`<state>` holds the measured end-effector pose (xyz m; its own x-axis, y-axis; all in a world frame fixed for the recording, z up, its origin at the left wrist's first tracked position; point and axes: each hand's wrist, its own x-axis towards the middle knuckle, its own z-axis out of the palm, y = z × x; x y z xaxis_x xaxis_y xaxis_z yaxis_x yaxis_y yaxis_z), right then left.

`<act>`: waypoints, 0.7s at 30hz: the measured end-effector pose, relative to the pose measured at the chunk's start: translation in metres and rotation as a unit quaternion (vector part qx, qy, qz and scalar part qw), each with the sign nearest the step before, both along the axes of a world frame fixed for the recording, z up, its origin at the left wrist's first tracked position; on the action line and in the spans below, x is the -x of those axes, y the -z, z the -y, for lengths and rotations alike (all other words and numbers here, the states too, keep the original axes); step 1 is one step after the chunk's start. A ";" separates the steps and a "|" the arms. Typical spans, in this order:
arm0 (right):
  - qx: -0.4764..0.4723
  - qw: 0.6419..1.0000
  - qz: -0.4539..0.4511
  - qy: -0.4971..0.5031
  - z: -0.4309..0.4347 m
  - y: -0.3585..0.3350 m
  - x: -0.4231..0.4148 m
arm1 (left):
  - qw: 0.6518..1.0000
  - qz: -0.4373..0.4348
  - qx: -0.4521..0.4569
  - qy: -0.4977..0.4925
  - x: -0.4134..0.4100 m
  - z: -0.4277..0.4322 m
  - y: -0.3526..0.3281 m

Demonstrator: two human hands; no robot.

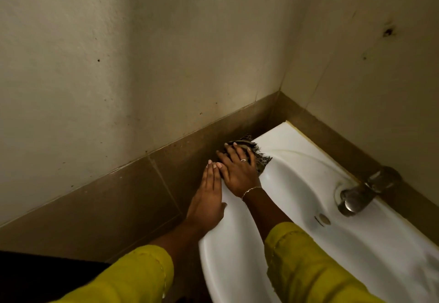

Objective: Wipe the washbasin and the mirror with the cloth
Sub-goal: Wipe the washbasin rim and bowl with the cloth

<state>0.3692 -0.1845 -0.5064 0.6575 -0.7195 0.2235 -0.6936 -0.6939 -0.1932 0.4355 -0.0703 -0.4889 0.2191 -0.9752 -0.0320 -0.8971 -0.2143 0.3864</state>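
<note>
head view, one frame.

- washbasin: white, set into the corner at the right of the scene and running from the far corner toward the near right edge.
- cloth: dark, frayed at the edge, bunched on the far left corner of the washbasin rim, against the brown tile band.
- right hand: flat on top of the cloth, fingers spread and straight, pressing it down rather than clenching it. ring on one finger, bracelet at the wrist.
- left hand: just beside the right hand, on the nearer side. fingers straight and together, resting along the left rim of the washbasin, grasping nothing.
- sleeves: yellow, both forearms, near edge.
- tap: metal, on the right rim.
- small round fitting: on the rim below the tap.
- wall: pale, speckled, above the tile band.
</note>
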 end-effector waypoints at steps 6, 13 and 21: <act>-0.085 0.992 -0.001 0.093 0.014 -0.010 0.013 | 1.000 0.009 -0.022 -0.008 0.000 -0.002 0.000; -0.091 0.964 -0.057 0.243 0.038 -0.014 0.074 | 1.000 -0.006 -0.015 -0.009 0.001 -0.003 0.000; -0.110 0.933 -0.115 0.322 0.016 -0.019 0.115 | 1.000 -0.014 -0.014 -0.006 0.001 -0.005 -0.001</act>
